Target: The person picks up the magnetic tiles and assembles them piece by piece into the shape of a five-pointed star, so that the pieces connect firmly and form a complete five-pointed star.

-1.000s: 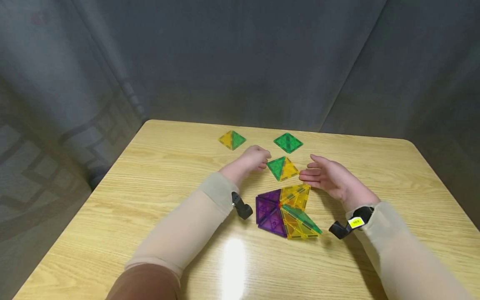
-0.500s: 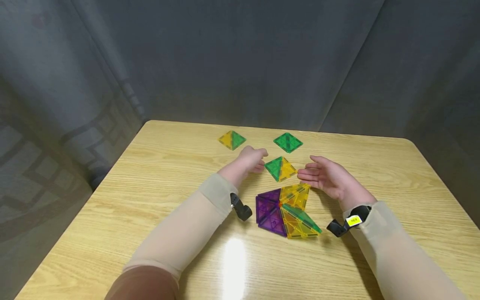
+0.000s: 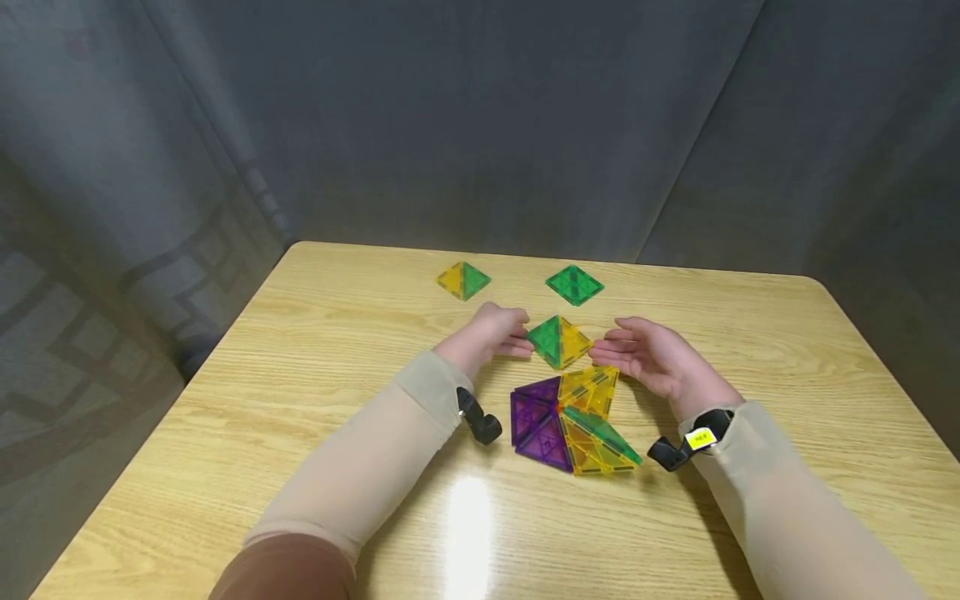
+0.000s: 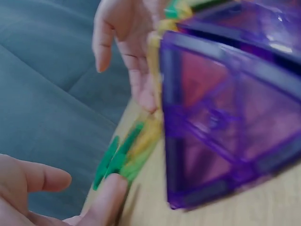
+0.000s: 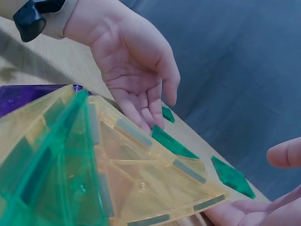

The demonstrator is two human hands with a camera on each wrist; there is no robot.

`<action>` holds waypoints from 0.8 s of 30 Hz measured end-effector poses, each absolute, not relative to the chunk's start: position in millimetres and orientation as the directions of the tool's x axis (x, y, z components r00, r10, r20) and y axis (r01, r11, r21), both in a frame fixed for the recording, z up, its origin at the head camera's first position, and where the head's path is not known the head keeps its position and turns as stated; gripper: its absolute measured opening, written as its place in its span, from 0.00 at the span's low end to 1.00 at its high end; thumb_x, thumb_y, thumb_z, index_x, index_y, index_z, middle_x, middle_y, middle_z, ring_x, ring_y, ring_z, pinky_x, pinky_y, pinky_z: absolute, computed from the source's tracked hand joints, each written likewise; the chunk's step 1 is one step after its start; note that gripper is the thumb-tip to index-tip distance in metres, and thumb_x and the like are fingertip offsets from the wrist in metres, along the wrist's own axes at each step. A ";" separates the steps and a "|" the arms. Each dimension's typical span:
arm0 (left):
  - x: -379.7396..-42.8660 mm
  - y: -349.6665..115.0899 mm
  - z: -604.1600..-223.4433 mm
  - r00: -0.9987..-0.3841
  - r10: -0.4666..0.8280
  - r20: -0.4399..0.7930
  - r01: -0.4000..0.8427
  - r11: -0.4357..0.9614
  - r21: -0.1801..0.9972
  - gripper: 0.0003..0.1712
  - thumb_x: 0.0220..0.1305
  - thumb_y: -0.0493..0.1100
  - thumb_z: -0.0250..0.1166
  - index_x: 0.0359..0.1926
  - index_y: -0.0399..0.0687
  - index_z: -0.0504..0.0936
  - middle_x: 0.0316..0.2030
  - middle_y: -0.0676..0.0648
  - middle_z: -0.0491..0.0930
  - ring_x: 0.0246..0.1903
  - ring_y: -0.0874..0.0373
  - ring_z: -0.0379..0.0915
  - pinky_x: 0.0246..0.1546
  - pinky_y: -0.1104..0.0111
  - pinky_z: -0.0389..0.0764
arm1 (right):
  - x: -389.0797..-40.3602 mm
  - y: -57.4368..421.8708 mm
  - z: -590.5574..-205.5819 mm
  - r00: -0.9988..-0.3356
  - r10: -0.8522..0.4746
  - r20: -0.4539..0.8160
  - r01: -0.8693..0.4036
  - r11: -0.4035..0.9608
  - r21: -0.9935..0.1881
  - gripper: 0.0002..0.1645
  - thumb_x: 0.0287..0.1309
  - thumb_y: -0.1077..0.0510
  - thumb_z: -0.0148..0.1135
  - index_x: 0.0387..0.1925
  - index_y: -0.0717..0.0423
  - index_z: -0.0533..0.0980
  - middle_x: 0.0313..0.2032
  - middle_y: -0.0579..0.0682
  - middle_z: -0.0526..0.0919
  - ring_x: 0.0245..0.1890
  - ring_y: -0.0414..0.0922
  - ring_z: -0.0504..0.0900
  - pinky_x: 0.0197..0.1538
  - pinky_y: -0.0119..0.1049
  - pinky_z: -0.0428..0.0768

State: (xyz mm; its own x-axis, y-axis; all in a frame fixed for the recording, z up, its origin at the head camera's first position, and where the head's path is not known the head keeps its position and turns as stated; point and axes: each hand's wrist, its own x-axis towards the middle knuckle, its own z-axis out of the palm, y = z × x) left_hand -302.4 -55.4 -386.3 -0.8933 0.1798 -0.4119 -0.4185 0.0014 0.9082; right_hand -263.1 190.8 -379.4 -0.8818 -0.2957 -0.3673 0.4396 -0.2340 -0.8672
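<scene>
Evidently, the nearest rhombus (image 3: 558,342) is flanked on the worktop (image 3: 337,333), just to the far-edge side of the cluster (image 3: 576,429), by left hand (image 3: 491,333) and right hand (image 3: 652,358), fingers loosely extended, and the cluster could be jarred apart if the rhombus is slid too hard against it.
</scene>
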 end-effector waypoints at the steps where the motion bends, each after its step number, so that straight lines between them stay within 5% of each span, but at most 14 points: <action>1: -302.8 -54.6 -388.3 -0.895 0.176 -0.409 -0.414 0.008 0.910 0.27 0.70 0.35 0.55 0.65 0.23 0.61 0.51 0.29 0.74 0.32 0.45 0.83 0.37 0.62 0.86 | -263.9 190.1 -380.6 -0.883 -0.297 -0.364 0.437 -0.240 -0.867 0.39 0.78 0.54 0.41 0.72 0.76 0.39 0.66 0.76 0.52 0.55 0.56 0.78 0.64 0.44 0.69; 4: -304.0 -52.4 -393.7 -0.909 0.159 -0.386 -0.386 0.031 0.922 0.22 0.68 0.29 0.55 0.60 0.21 0.66 0.49 0.29 0.75 0.25 0.50 0.79 0.34 0.65 0.86 | -266.5 188.2 -385.0 -0.887 -0.308 -0.345 0.427 -0.260 -0.866 0.32 0.77 0.60 0.40 0.70 0.78 0.45 0.60 0.73 0.64 0.50 0.54 0.82 0.62 0.43 0.72; 9: -304.6 -50.8 -400.5 -0.926 0.142 -0.350 -0.344 0.069 0.937 0.16 0.66 0.25 0.57 0.54 0.24 0.77 0.50 0.34 0.76 0.28 0.53 0.75 0.34 0.67 0.86 | -270.4 187.1 -393.3 -0.892 -0.325 -0.314 0.404 -0.260 -0.877 0.17 0.74 0.68 0.43 0.57 0.77 0.65 0.41 0.64 0.83 0.43 0.52 0.86 0.54 0.41 0.79; 17: -293.5 -54.8 -389.0 -0.935 0.178 -0.305 -0.317 -0.040 0.948 0.14 0.66 0.27 0.60 0.52 0.29 0.80 0.42 0.39 0.78 0.32 0.54 0.78 0.43 0.65 0.84 | -265.4 189.1 -385.7 -0.908 -0.327 -0.261 0.352 -0.260 -0.899 0.15 0.70 0.72 0.48 0.56 0.74 0.69 0.39 0.59 0.84 0.40 0.49 0.87 0.50 0.38 0.82; 24: -268.9 -66.4 -359.2 -0.965 0.206 -0.162 -0.191 -0.131 0.973 0.15 0.66 0.29 0.62 0.54 0.31 0.81 0.47 0.39 0.80 0.33 0.55 0.81 0.45 0.62 0.83 | -249.9 174.0 -346.3 -0.926 -0.336 -0.174 0.210 -0.074 -0.975 0.15 0.67 0.67 0.59 0.52 0.70 0.71 0.36 0.55 0.85 0.35 0.46 0.86 0.44 0.36 0.84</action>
State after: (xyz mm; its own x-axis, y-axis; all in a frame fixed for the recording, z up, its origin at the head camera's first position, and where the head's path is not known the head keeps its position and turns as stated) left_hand -268.9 -66.4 -359.2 -0.9650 0.2063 -0.1617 -0.1910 -0.1312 0.9728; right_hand -249.9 174.0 -346.3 -0.9258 -0.3357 -0.1739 0.2098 -0.0737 -0.9750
